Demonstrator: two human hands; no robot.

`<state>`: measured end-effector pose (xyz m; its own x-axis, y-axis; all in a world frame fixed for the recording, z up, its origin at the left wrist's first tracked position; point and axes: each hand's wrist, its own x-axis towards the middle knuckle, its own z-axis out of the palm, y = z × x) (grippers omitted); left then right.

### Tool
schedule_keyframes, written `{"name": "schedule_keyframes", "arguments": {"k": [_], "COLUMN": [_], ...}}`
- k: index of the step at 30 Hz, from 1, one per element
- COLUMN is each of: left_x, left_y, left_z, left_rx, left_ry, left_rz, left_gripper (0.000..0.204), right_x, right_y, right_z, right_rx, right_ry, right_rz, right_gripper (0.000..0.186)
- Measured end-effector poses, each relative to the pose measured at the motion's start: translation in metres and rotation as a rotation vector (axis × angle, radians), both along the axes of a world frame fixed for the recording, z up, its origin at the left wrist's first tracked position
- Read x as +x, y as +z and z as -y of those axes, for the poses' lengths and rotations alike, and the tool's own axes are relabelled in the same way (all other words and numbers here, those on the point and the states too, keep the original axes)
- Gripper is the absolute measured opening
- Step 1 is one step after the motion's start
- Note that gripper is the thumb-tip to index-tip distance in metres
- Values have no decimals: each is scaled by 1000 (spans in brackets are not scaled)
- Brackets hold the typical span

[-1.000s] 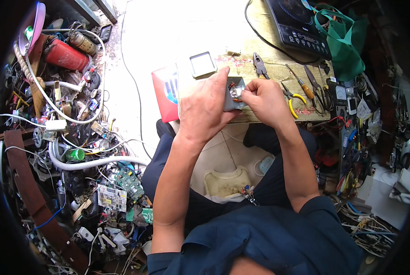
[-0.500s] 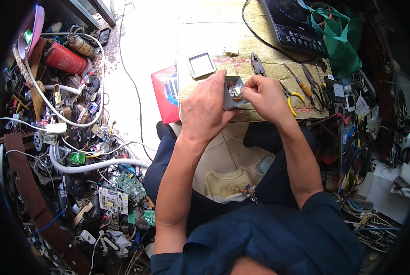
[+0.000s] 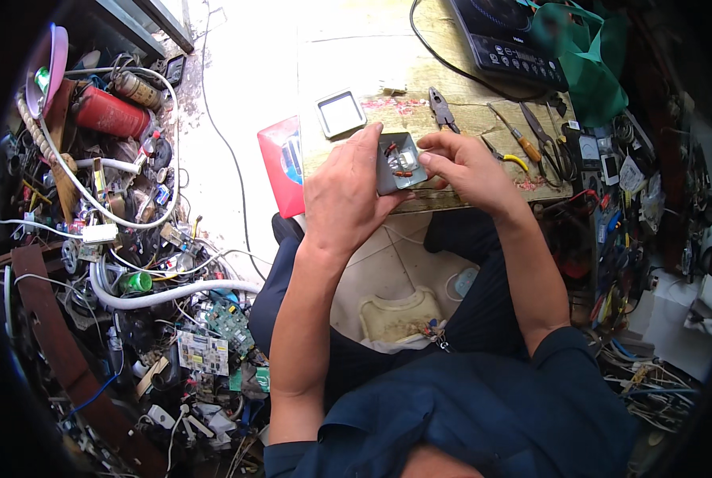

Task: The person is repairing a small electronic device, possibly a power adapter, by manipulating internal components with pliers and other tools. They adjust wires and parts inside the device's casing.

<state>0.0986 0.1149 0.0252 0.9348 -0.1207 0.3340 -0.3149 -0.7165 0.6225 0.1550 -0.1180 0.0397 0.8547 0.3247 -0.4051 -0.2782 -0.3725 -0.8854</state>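
A small grey open-topped box (image 3: 385, 177) is held over the near edge of the wooden table, its opening facing me. Inside it sit brownish-orange wound parts and a pale, shiny piece (image 3: 407, 159). My left hand (image 3: 344, 183) grips the box from its left side, fingers along the far edge and thumb underneath. At the right wall, my right hand (image 3: 471, 171) has its curled index finger and thumb against the rim; its other fingers are partly hidden. A square light-coloured frame (image 3: 341, 113) lies on the table beyond my left hand.
On the table (image 3: 356, 56) are pliers (image 3: 442, 110), yellow-handled cutters (image 3: 515, 162), a screwdriver (image 3: 523, 145), scissors (image 3: 549, 143) and a black induction cooker (image 3: 515, 48). A green bag (image 3: 595, 80) hangs at right. Circuit boards (image 3: 203, 350) and cables crowd the left floor.
My right hand has drawn back from inside the box to its right rim, with the fingers less tightly pinched. The view has shifted slightly; my left hand still holds the box.
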Motion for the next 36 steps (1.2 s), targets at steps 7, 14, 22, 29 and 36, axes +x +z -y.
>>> {"name": "schedule_keyframes", "arguments": {"k": [7,14,22,29,36], "left_x": [1,0,0,0,1], "left_y": [-1,0,4,4,2], "left_z": [-1,-2,-3,-3,-4], "left_rx": [-6,-2,-9,-30,-29], "left_ry": [-4,-7,-8,9,-32], "left_rz": [3,16,-20,-62,-9], "left_gripper": [104,104,102,99,100], "right_x": [-11,-10,9,4,21], "right_y": [-13,-15,16,11,7], "right_z": [-13,-9,-13,-16,2], "right_rx": [76,51,-270,-228,-68], "right_ry": [-97,82,334,330,443], "right_rz": [89,234,232,698,583], "right_gripper": [30,33,34,36,34]}}
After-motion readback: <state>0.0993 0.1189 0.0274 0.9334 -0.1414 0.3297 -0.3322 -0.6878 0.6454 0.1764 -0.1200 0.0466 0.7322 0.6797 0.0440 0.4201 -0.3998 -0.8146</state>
